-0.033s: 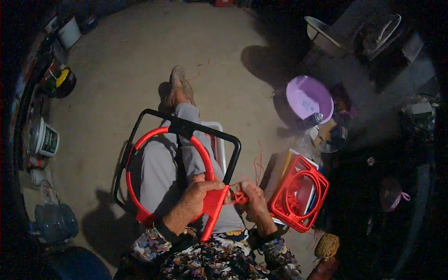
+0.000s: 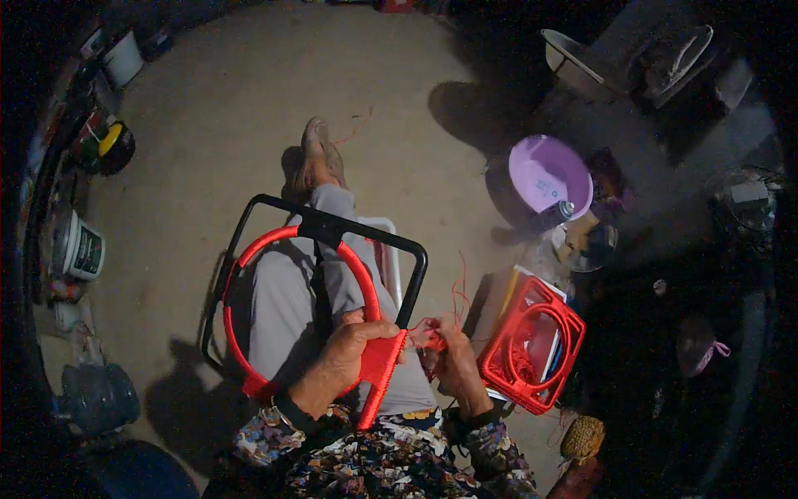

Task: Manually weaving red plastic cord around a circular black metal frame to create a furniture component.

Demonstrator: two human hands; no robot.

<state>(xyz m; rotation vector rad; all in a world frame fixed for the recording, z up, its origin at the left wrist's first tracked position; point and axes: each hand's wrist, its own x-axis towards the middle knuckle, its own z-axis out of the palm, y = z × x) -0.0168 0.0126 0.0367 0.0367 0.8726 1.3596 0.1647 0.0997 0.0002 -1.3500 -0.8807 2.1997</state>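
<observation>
A rectangular black frame (image 2: 384,238) with a ring inside it lies across my lap, over my grey trousers. Red cord is wound round most of the ring (image 2: 359,270) and along the frame's lower right side. My left hand (image 2: 339,359) is closed on that lower right corner, its thumb on top of the red-wrapped part. Just to the right, my right hand (image 2: 455,366) pinches a small bundle of red cord (image 2: 427,336), slightly blurred. A strand runs from the bundle to the frame's edge. Some of my right fingers are hidden behind the hand.
Right of my knee, a finished-looking red frame (image 2: 539,345) rests on a box with red cord inside. Farther off stand a purple basin (image 2: 549,176) and a spray can (image 2: 562,211). A white bucket (image 2: 85,248) and a clear water jug (image 2: 98,397) stand at the left.
My right hand has turned a little and its fingers have shifted with the red cord bundle. My left hand and the frame stay nearly in place.
</observation>
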